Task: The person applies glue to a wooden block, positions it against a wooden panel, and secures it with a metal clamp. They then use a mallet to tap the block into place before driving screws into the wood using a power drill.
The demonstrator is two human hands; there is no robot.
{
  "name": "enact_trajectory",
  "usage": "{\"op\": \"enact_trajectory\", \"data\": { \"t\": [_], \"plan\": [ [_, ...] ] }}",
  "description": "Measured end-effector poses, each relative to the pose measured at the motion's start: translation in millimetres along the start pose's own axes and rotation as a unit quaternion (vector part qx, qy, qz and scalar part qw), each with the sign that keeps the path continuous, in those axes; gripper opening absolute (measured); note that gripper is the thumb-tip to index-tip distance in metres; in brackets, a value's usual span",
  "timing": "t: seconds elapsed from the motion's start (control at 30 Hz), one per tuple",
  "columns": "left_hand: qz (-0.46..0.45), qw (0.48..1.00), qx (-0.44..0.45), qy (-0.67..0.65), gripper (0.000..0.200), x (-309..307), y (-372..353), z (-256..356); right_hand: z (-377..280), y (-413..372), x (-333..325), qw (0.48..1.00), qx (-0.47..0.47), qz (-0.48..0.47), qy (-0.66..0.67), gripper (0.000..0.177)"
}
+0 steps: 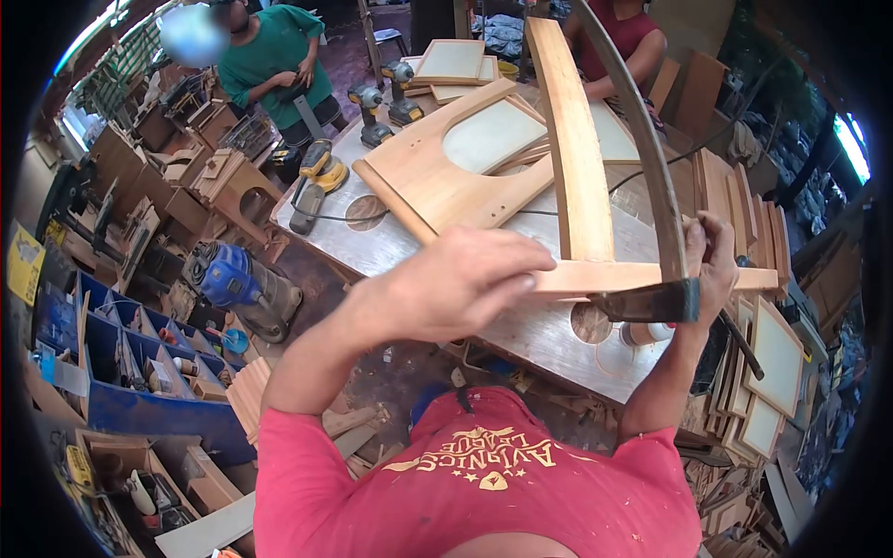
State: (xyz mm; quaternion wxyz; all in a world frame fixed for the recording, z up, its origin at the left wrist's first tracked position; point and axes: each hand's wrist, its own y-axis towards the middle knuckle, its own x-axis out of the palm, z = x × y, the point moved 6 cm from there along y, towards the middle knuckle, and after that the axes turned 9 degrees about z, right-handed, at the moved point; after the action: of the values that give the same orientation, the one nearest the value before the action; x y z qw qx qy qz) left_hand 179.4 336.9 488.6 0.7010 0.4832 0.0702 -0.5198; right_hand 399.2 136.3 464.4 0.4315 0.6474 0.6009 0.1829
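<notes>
A pale wooden frame piece stands in front of me, with a long upright board [579, 149] meeting a crosswise wooden rail [633, 276]. My left hand [470, 279] is closed at the left end of that rail, thumb and fingers pressed together there. Along the upright runs a dark metal bar clamp [662, 186], its jaw lying over the near side of the rail. My right hand [714, 265] grips around the clamp near this jaw, close to the rail's right part. The clamp's dark rod handle slants down below that hand.
On the metal-topped table [530, 349] lie an arched wooden panel [446, 181], drills [370, 116], a sander [323, 167] and a bottle [645, 333]. Panels [767, 372] are stacked right. A vacuum [240, 284] and blue bin [158, 400] stand left. Two people [279, 56] are across the table.
</notes>
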Motion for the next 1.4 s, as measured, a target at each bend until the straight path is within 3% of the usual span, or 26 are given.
{"op": "enact_trajectory", "data": {
  "t": [0.03,0.1,0.2,0.23,0.27,0.37,0.4,0.47,0.53,0.57,0.6,0.7,0.73,0.83,0.87,0.97,1.07,1.13,1.2,1.33,1.4],
  "plan": [
    [-0.009,0.998,-0.055,-0.025,0.025,-20.8,-2.7,-18.5,3.4,-1.3,0.9,1.000,-0.011,-0.014,-0.024,0.014],
    [0.078,0.987,-0.135,-0.040,0.023,-68.7,-6.3,-86.1,1.6,-3.6,4.1,0.997,-0.013,-0.049,-0.062,0.015],
    [0.194,0.951,-0.201,0.134,0.024,-146.5,-14.9,-244.5,4.8,0.1,9.9,0.993,0.029,-0.076,-0.091,0.015],
    [0.184,0.939,-0.188,0.220,0.028,-168.5,-17.0,-299.6,0.9,0.5,11.0,0.995,0.008,-0.078,-0.059,0.015],
    [0.172,0.921,-0.177,0.303,0.034,-186.9,-21.2,-348.6,17.3,-3.2,7.2,0.986,0.109,-0.100,-0.082,0.015],
    [0.060,0.863,-0.161,0.475,0.058,-213.4,-15.6,-470.3,26.5,-11.1,7.5,0.994,0.078,-0.039,-0.060,0.015],
    [-0.008,0.830,-0.167,0.533,0.068,-216.0,-9.6,-504.2,32.0,-12.7,3.7,0.991,0.112,-0.036,-0.071,0.015],
    [-0.096,0.774,-0.158,0.606,0.076,-215.7,6.3,-543.3,34.8,-15.0,0.8,0.986,0.132,-0.011,-0.106,0.016],
    [-0.208,0.749,-0.185,0.601,0.083,-212.8,20.7,-572.6,37.1,-13.4,5.1,0.987,0.133,-0.032,-0.080,0.016],
    [-0.222,0.764,-0.205,0.570,0.090,-213.9,22.8,-592.7,32.7,-10.4,7.9,0.989,0.113,-0.034,-0.092,0.015],
    [-0.174,0.801,-0.190,0.540,0.093,-218.4,17.1,-632.2,48.9,-16.1,3.8,0.985,0.123,0.002,-0.117,0.017],
    [-0.150,0.842,-0.113,0.505,0.064,-211.0,29.8,-615.8,32.9,-9.7,14.1,0.989,0.081,-0.025,-0.122,0.022],
    [-0.177,0.826,-0.108,0.523,0.082,-217.4,25.0,-648.2,24.9,-5.7,15.2,0.991,0.064,-0.036,-0.110,0.024],
    [-0.189,0.806,-0.139,0.543,0.077,-217.7,20.9,-601.3,4.0,-1.0,17.4,0.997,-0.018,-0.055,-0.056,0.028],
    [-0.182,0.802,-0.171,0.543,0.078,-222.4,17.4,-592.4,12.2,-3.7,16.6,1.000,0.011,-0.025,-0.011,0.028],
    [-0.111,0.815,-0.192,0.535,0.079,-255.7,9.3,-566.9,13.7,-3.7,11.2,0.998,0.009,-0.051,-0.025,0.027],
    [-0.031,0.844,-0.178,0.505,0.070,-317.6,6.8,-537.9,21.7,-4.2,8.6,0.997,0.045,-0.056,-0.028,0.026],
    [0.040,0.831,-0.167,0.530,0.064,-346.5,9.5,-464.7,24.3,-2.9,11.2,0.997,0.052,-0.052,-0.033,0.027],
    [0.073,0.850,-0.118,0.508,0.059,-389.5,-5.5,-413.7,15.2,0.5,12.6,0.997,0.005,-0.038,-0.061,0.028],
    [0.173,0.869,-0.126,0.445,0.050,-408.5,-67.6,-246.6,6.9,2.4,15.5,0.994,-0.044,-0.009,-0.095,0.020],
    [0.212,0.844,-0.136,0.473,0.044,-404.4,-112.9,-163.3,3.9,2.0,11.4,0.995,-0.073,-0.007,-0.065,0.018]
  ]
}}
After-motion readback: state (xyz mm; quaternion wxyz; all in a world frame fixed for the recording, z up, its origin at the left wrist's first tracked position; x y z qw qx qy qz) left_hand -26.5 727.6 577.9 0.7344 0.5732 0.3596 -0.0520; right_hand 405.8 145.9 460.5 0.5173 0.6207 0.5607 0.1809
